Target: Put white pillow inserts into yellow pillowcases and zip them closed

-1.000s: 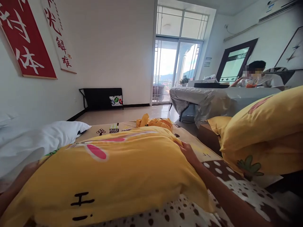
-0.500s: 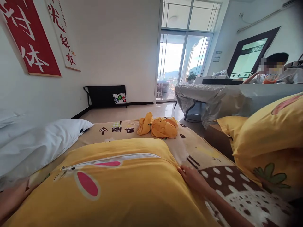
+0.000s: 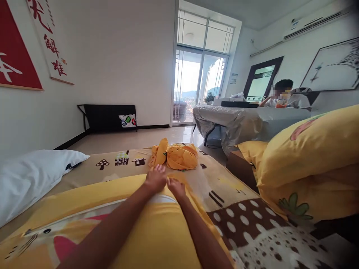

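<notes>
A plump yellow pillow point(image 3: 151, 231) lies in front of me, its yellow pillowcase point(image 3: 120, 183) printed with a rabbit with pink ears. Along a long slit in the case, a white strip point(image 3: 162, 198) shows. At the pillow's far right corner my left hand point(image 3: 156, 179) is closed on the case, its fingertips a little blurred. Close beside it, my right hand point(image 3: 176, 188) pinches the edge of the case. The exact grip under the fingers is partly hidden. Beyond both hands sits a bunched orange-yellow cloth point(image 3: 182, 156).
The pillow rests on a patterned blanket point(image 3: 241, 216). A white pillow point(image 3: 36, 179) lies at left, and stacked yellow pillows point(image 3: 311, 157) stand at right. Behind is a plastic-covered table point(image 3: 238, 119) with a person point(image 3: 283, 97) seated at it. A black folded panel point(image 3: 106, 117) leans on the wall.
My left hand has come from the pillow's left side across to its far right corner. My right hand has moved up to meet it. The view has turned right.
</notes>
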Motion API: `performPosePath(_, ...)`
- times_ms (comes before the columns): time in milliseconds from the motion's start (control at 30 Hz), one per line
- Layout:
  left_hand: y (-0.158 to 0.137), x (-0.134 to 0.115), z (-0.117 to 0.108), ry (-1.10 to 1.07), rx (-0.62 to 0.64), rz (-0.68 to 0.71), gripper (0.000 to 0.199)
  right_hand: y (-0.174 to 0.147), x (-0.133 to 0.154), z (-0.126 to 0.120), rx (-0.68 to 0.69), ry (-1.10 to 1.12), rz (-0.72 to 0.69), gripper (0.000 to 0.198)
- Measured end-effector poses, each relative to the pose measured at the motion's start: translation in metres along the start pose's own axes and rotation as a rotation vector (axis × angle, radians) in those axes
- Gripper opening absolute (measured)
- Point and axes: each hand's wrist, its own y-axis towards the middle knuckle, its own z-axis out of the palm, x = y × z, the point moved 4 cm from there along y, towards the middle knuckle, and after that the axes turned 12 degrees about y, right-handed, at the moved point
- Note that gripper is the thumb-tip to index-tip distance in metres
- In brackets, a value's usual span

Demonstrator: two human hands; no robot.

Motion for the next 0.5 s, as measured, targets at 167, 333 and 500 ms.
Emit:
performPosePath(167,-0.009,-0.012,0.085,-0.063,0.068,0.076,0.044,0.011,-0.052,0.058,0.089,0.096,0.009,0.040)
performPosePath(333,-0.003,-0.011,0.083,-0.108,0.096,0.085,0.043,0.034,-0.086,0.054,0.181,0.177,0.085,0.045)
performPosePath(500,-0.007,-0.012,0.076,-0.155,0.095,0.035,0.045,0.028,-0.093,0.043,0.157,0.173,0.148,0.042)
